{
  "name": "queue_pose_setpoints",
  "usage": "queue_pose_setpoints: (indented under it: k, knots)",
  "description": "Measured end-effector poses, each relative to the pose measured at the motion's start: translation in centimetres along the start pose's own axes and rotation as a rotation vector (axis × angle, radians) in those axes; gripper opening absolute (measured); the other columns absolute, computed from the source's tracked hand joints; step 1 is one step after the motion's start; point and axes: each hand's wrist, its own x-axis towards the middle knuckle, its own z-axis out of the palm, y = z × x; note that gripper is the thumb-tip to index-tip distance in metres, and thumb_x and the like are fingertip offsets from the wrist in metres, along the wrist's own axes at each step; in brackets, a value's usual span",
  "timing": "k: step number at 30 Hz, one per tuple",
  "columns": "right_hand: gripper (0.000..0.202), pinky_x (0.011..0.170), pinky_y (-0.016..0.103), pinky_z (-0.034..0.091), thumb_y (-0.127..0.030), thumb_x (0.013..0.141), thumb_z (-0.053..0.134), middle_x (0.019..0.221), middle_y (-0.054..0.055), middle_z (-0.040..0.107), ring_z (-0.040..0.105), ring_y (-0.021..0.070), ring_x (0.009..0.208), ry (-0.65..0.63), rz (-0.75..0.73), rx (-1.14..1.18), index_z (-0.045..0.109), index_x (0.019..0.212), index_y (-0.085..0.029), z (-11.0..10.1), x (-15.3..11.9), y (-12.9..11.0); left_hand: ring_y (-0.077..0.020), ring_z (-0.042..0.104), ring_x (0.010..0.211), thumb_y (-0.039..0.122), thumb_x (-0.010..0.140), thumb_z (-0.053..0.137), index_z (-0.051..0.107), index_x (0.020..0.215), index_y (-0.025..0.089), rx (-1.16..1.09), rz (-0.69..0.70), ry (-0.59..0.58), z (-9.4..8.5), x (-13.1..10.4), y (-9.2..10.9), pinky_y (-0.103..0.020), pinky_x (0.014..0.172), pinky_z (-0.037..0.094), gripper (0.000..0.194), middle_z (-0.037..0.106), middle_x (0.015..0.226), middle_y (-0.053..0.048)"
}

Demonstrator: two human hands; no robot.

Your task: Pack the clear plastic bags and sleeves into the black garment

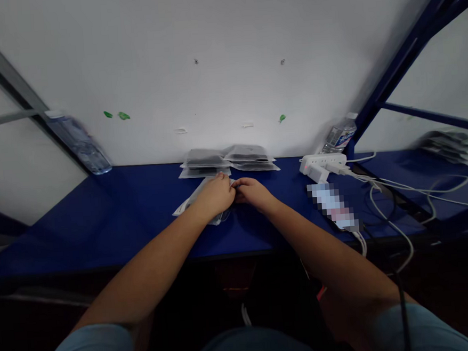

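Observation:
A clear plastic bag (193,196) with greyish contents lies on the blue table, partly covered by my left hand (218,194). The fingers of this hand are closed on the bag's right part. My right hand (254,193) meets it fingertip to fingertip, its fingers curled and pinched at the bag's right edge. What sits between the fingertips is mostly hidden. Just beyond both hands are two low piles of similar flat bags, a left pile (204,160) and a right pile (251,155), side by side against the wall.
On the right a white power strip (323,161) with plugs and trailing cables stands behind a phone (336,207). A plastic bottle (339,133) leans in the back right corner, another bottle (80,143) at the back left. Blue table (100,217) has a dark front edge.

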Motion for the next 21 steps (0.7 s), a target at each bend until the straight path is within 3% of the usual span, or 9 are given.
queue_pose_setpoints:
  k: [2, 6, 11, 16, 21]
  knots:
    - [0.020, 0.075, 0.030, 0.057, -0.007, 0.066, 0.054, 0.070, 0.001, 0.068, 0.066, 0.0156, 0.067, 0.021, 0.039, 0.074, 0.065, 0.077, -0.019, 0.1, -0.4, -0.4, -0.0255, 0.049, 0.140, 0.016, 0.098, 0.035, 0.059, 0.131, 0.004, 0.001, 0.015, -0.011, 0.0, -0.2, 0.0, -0.034, 0.115, 0.038, 0.042, 0.055, 0.145, -0.022]
    - [0.030, 0.076, 0.029, 0.057, -0.004, 0.059, 0.050, 0.072, 0.001, 0.069, 0.066, 0.0161, 0.073, -0.074, 0.008, 0.179, 0.067, 0.079, -0.019, 0.5, -0.9, -0.6, -0.0271, 0.044, 0.144, 0.014, 0.098, 0.034, 0.054, 0.138, 0.004, -0.019, 0.028, 0.028, 0.1, -0.2, 0.1, -0.040, 0.117, 0.037, 0.046, 0.047, 0.153, -0.023]
    - [0.029, 0.070, 0.031, 0.057, -0.005, 0.058, 0.049, 0.068, 0.001, 0.067, 0.063, 0.0173, 0.068, -0.096, 0.039, 0.107, 0.066, 0.076, -0.020, 0.4, -0.7, -0.3, -0.0313, 0.042, 0.145, 0.016, 0.096, 0.037, 0.051, 0.139, -0.002, -0.024, 0.080, -0.011, 0.8, 0.0, 0.1, -0.043, 0.117, 0.036, 0.049, 0.046, 0.151, -0.028]
    - [0.019, 0.074, 0.027, 0.056, -0.010, 0.069, 0.053, 0.075, 0.003, 0.070, 0.066, 0.0181, 0.074, 0.000, 0.057, 0.045, 0.065, 0.069, -0.024, -0.4, -0.3, -0.4, -0.0336, 0.040, 0.146, 0.036, 0.100, 0.043, 0.043, 0.147, 0.002, -0.075, 0.143, -0.014, 0.6, -0.9, -0.2, -0.047, 0.116, 0.036, 0.057, 0.041, 0.155, -0.027]
    - [0.009, 0.081, 0.030, 0.057, -0.015, 0.081, 0.057, 0.088, 0.007, 0.072, 0.072, 0.0195, 0.083, 0.110, 0.081, 0.057, 0.063, 0.080, -0.022, -1.1, 0.0, -0.8, -0.0322, 0.033, 0.150, 0.060, 0.097, 0.048, 0.032, 0.155, 0.007, -0.065, 0.442, -0.024, -0.5, -4.4, -2.5, -0.043, 0.120, 0.030, 0.081, 0.030, 0.162, -0.023]
